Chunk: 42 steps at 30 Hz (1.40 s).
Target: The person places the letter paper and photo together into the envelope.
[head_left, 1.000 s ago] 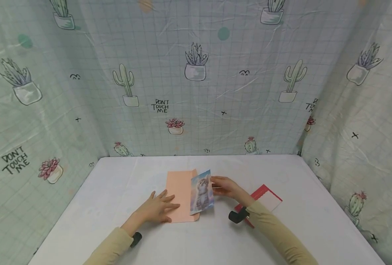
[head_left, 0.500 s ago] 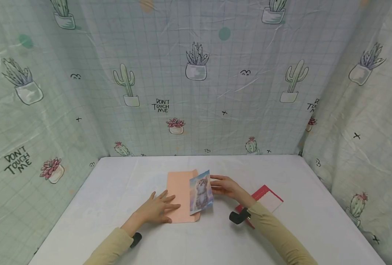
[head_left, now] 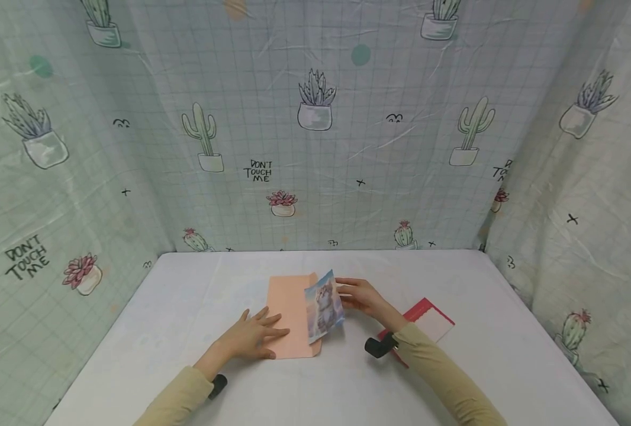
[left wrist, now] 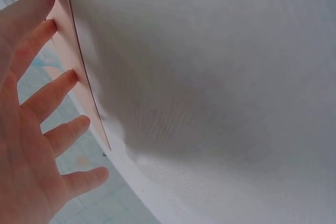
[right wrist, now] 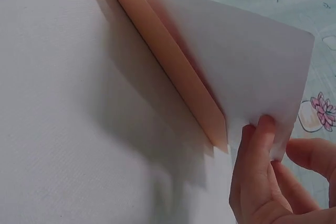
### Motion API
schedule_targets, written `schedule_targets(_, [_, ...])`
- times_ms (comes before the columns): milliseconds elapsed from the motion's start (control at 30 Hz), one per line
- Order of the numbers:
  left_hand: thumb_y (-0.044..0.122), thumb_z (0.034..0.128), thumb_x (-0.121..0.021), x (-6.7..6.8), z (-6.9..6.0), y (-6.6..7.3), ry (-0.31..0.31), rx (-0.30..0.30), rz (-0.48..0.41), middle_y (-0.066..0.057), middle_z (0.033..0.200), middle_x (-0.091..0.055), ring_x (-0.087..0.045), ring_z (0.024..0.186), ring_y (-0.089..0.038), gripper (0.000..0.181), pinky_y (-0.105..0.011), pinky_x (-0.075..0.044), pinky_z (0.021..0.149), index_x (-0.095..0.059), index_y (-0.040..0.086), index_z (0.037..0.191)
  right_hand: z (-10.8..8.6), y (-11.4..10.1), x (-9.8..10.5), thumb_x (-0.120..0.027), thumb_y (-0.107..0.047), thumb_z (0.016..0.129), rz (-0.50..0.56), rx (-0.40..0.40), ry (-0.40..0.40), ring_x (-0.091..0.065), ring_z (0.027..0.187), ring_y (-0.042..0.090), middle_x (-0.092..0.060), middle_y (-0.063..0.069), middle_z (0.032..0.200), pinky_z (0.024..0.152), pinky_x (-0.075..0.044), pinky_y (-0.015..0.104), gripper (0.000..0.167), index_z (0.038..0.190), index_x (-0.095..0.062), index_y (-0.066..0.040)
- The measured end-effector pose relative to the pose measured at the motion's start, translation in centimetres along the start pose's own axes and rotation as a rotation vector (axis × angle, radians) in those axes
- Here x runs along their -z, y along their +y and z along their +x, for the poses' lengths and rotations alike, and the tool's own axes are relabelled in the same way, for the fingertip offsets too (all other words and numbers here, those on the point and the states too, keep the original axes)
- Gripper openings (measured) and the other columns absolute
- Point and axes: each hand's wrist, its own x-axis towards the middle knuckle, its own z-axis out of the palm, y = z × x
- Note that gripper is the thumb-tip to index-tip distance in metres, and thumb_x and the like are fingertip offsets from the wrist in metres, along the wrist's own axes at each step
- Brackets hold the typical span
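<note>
A peach envelope [head_left: 285,293] lies on the table with its flap [right wrist: 181,72] on the right side. My left hand [head_left: 248,336] rests on the envelope's left part, fingers spread and straight. My right hand [head_left: 363,297] pinches the right edge of a picture card [head_left: 323,309], which has a kitten on its front. In the right wrist view the white back [right wrist: 247,51] of the card shows, with fingers behind and thumb at the edge. The card stands tilted over the flap side of the envelope. Whether its left edge is inside the envelope, I cannot tell.
A red and white flat paper item [head_left: 430,319] lies on the white table [head_left: 321,393], partly hidden under the right forearm. A cactus-print sheet [head_left: 315,177] hangs behind the table and along both sides.
The right hand has shifted slightly left and away from me with the card. The card is now tilted and bent more. The left hand and the envelope have stayed in place.
</note>
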Motion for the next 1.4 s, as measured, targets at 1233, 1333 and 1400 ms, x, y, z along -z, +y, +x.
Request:
schedule_targets(1233, [0.056,0.0699,-0.060,0.0,0.2,-0.2,-0.002,0.014,0.024,-0.015,0.141,-0.036,-0.024,0.130,-0.047,0.064,-0.071,-0.020,0.094,-0.048,0.033,0.128,1.2,-1.2,-0.9,-0.049,0.001,0.084,0.022,0.265,0.384,-0.063,0.081,0.020,-0.057,0.028,0.113,0.068,-0.055,0.034,0.045,0.128,-0.046,-0.002])
schedule_targets(1333, [0.056,0.0699,-0.060,0.0,0.1,-0.3,-0.004,0.010,0.021,-0.015,0.140,-0.037,-0.025,0.129,-0.047,0.064,-0.071,-0.020,0.093,-0.048,0.033,0.128,1.8,-1.2,-1.1,-0.049,0.000,0.085,0.046,0.270,0.426,-0.063,0.090,0.027,-0.055,0.026,0.115,0.074,-0.054,0.038,0.045,0.129,-0.046,-0.004])
schedule_targets(1400, [0.056,0.0699,-0.060,-0.1,0.1,-0.3,-0.002,0.008,0.015,-0.015,0.140,-0.037,-0.025,0.129,-0.047,0.064,-0.071,-0.020,0.093,-0.048,0.033,0.128,2.1,-1.1,-1.2,-0.049,0.000,0.086,0.061,0.275,0.452,-0.061,0.094,0.031,-0.054,0.025,0.117,0.075,-0.054,0.037,0.045,0.130,-0.045,-0.005])
